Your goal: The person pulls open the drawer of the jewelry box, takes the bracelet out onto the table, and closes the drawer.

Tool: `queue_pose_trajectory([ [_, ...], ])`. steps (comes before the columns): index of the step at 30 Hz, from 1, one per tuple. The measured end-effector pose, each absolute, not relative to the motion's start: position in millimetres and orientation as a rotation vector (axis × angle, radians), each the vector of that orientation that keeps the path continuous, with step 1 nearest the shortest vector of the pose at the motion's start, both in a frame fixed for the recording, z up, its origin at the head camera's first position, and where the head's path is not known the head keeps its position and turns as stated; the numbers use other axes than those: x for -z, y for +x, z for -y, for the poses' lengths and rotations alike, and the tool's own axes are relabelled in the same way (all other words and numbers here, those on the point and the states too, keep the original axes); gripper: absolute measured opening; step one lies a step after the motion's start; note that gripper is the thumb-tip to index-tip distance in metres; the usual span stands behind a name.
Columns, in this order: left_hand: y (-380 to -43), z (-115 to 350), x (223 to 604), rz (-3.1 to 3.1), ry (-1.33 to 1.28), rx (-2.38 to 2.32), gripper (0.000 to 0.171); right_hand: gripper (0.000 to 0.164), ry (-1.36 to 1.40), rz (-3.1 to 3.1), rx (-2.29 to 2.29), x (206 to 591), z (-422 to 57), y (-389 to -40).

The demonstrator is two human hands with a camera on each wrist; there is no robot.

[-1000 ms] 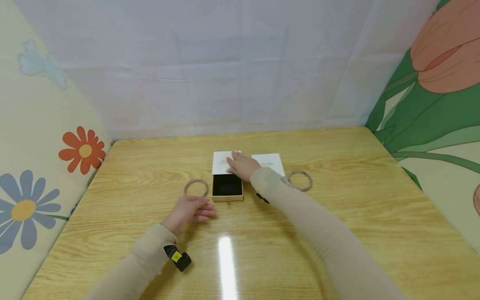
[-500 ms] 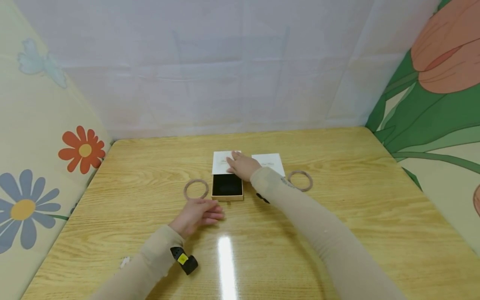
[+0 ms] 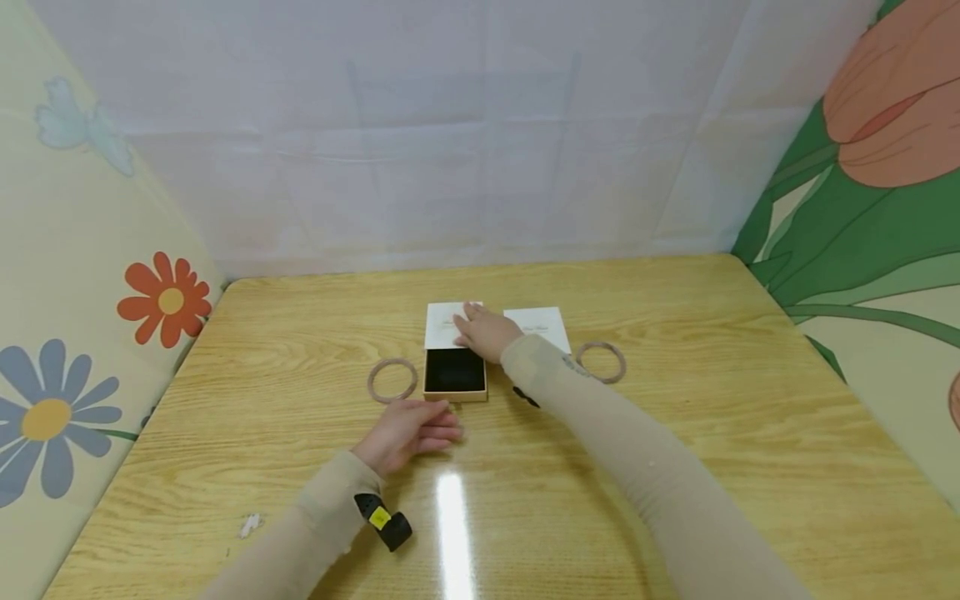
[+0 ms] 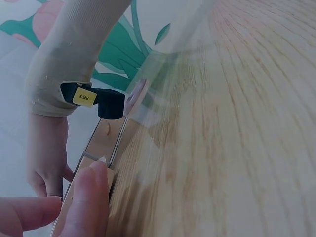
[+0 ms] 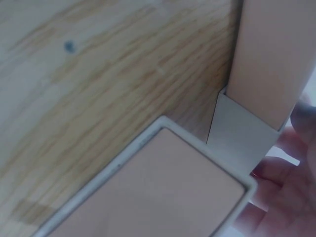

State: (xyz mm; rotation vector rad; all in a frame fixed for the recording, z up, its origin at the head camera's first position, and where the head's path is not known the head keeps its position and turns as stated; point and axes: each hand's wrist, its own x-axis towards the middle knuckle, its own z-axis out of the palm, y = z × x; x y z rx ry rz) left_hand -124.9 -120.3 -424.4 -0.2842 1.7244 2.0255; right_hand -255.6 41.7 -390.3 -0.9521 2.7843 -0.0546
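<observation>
A small jewellery box stands mid-table, its tan drawer [image 3: 455,397] pulled out toward me from a white sleeve [image 3: 438,321]. Black lining shows inside the drawer. My right hand [image 3: 489,333] rests on top of the sleeve, fingers reaching to its far part. Just in front of the drawer is my left hand [image 3: 408,433], fingers extended to the right and holding nothing. In the left wrist view, thumb and forefinger [image 4: 91,197] overlap the drawer's front end. A thin brownish bangle [image 3: 371,380] lies left of the drawer; a matching second bangle [image 3: 622,363] lies at the right.
A second white-topped box [image 3: 542,322] sits right of the first, partly behind my right forearm. A small white scrap [image 3: 251,524] lies near my left sleeve on the wooden table [image 3: 712,375]. Behind the table hangs a white sheet [image 3: 480,167].
My left hand has slid to the right and slightly toward me, from beside the left bangle to in front of the drawer. The right hand and box stay put.
</observation>
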Motion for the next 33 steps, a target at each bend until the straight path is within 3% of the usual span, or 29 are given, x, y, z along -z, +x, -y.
queue_pose_trajectory([
  [33, -137.5, 93.7, 434.2, -1.577, -0.4, -2.115, 0.026, 0.054, -0.937, -2.774, 0.035, 389.0, -41.3, -254.8],
])
